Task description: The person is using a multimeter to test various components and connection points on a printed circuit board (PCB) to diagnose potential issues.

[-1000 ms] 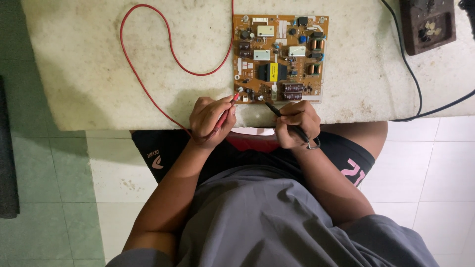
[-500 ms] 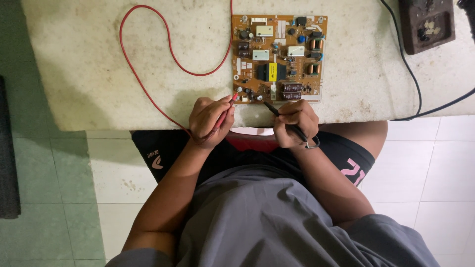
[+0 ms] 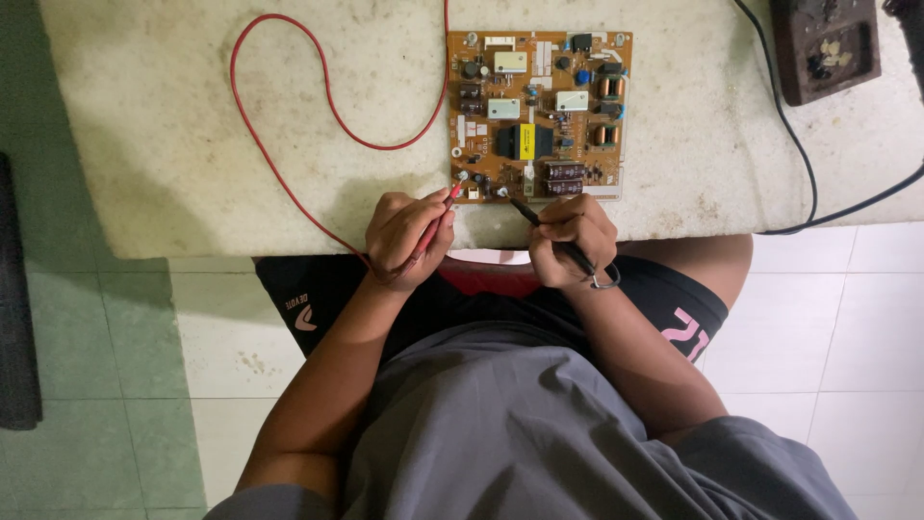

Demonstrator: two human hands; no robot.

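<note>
Two hands (image 3: 409,236) (image 3: 573,236), two probes (image 3: 435,217) (image 3: 539,221), one board (image 3: 539,116)

Your table (image 3: 192,144) looks like rough, stained matt stone; the board (image 3: 539,116) is glossy orange laminate with metal and plastic parts; the red lead (image 3: 289,183) is smooth plastic; your shirt (image 3: 500,433) is matt cloth

Stained pale stone tabletop (image 3: 192,144), white and green floor tiles (image 3: 125,385), dark mat (image 3: 17,318) at left edge

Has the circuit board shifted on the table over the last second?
No. The circuit board lies in the same spot by the near edge of the table; only slight camera drift shows.
</note>
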